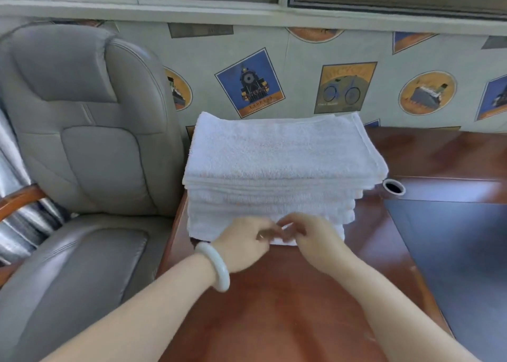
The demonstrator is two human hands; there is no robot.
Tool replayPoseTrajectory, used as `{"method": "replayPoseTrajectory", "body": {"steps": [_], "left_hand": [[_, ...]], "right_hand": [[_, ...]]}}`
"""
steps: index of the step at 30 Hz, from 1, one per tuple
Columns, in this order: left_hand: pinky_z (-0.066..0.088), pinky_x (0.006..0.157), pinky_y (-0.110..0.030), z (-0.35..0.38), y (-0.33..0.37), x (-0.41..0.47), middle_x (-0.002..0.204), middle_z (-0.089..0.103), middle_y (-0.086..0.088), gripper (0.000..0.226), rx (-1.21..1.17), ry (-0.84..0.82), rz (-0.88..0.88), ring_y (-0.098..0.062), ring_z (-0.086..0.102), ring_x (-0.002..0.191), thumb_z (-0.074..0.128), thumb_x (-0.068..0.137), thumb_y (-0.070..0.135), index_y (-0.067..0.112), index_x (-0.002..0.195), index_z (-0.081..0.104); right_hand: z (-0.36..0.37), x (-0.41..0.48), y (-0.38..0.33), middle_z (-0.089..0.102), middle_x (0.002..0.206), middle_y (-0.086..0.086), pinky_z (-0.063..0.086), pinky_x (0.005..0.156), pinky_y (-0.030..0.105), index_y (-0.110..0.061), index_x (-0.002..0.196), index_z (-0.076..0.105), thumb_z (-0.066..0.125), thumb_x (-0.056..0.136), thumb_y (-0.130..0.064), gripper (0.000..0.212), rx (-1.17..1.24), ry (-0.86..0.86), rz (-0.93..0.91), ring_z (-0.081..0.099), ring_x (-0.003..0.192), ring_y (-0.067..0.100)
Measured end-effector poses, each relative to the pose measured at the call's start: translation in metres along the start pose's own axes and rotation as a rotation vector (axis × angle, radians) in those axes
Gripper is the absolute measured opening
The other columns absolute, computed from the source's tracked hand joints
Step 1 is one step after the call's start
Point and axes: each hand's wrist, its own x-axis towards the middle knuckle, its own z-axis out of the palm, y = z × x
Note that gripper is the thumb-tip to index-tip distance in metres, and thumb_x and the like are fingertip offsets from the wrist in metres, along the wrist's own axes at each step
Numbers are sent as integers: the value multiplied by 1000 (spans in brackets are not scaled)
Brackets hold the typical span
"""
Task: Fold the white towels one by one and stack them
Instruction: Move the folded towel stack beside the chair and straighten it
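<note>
left hand point(244, 245) and right hand point(315, 242) fingers point(295, 225) motion-blurred, lower centre: hold on towel stack point(282, 153) untellable | chair point(82, 142) cut off at left edge | tabletop point(274, 306) cut off bottom, right

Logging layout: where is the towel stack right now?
Head view: the towel stack sits mid-frame on the wooden desk, between the grey chair at left and a round hole at right.
</note>
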Motion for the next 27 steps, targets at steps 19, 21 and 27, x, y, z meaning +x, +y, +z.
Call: {"method": "replayPoseTrajectory", "body": {"steps": [19,21,27], "left_hand": [[50,89,-18,-43,-8,33,112,70,-5,63,-457,34,-268,-10,68,99,34,82,-28,8,126,61],[53,87,-21,-59,-20,32,110,72,-7,60,-552,133,-300,-18,70,99,36,82,-29,5,124,62],[55,83,-27,-86,-62,-13,105,73,-18,48,-838,456,-361,-29,71,99,36,80,-24,-1,108,68]], "right_hand": [[-12,42,-2,75,101,4,51,95,23,-14,107,68,41,82,24,54,583,-44,57,69,104,14],[-29,44,15,75,102,12,55,91,25,-3,112,65,42,81,27,49,797,96,126,70,104,22],[-72,5,79,75,87,12,59,76,21,7,106,63,30,76,27,50,968,474,399,72,89,27]]}}
